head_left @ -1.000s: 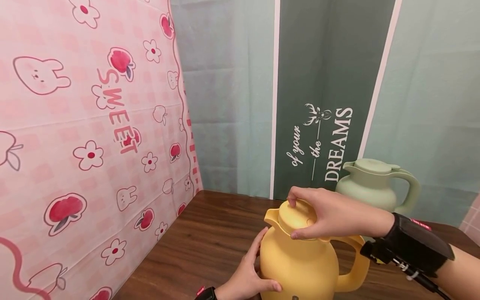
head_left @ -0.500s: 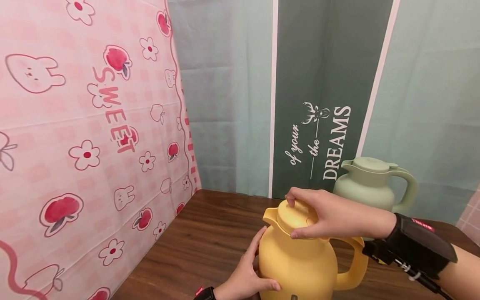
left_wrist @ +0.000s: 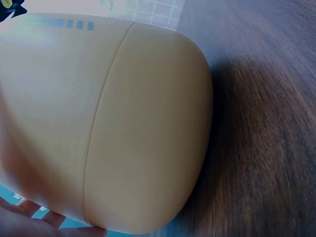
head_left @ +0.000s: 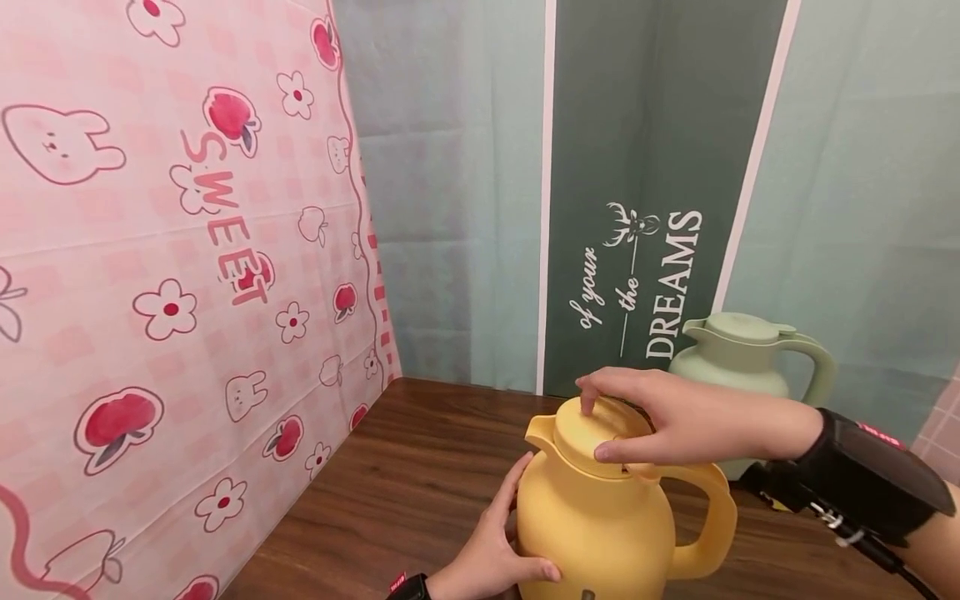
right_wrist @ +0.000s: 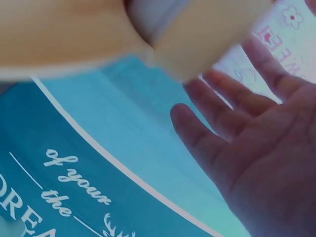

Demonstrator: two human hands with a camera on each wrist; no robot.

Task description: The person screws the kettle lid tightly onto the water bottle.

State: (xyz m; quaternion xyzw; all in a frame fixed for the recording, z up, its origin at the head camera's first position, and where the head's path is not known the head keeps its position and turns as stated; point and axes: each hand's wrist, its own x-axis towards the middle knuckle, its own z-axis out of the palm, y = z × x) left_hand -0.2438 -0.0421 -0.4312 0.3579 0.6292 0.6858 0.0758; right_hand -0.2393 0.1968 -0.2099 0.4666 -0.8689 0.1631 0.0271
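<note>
A yellow jug point(head_left: 607, 533) with a handle point(head_left: 712, 525) on its right stands on the wooden table point(head_left: 420, 483), and it fills the left wrist view point(left_wrist: 98, 123). My left hand point(head_left: 495, 542) lies flat against its lower left side, fingers pointing up and thumb across the front. My right hand point(head_left: 660, 421) arches over the yellow lid point(head_left: 588, 425), with the index tip on top and the thumb at the near rim. In the right wrist view that hand point(right_wrist: 256, 148) shows spread, nearly straight fingers below a blurred yellow part of the jug point(right_wrist: 212, 34).
A pale green jug point(head_left: 742, 367) stands behind the yellow one, close to the back wall. A pink patterned sheet point(head_left: 187, 250) walls off the left side. A dark green banner point(head_left: 645, 208) hangs at the back. Bare wood lies left of the yellow jug.
My right hand has risen a little off the lid and its thumb has slid right along the rim, loosening its hold. The left hand and the jug have stayed put.
</note>
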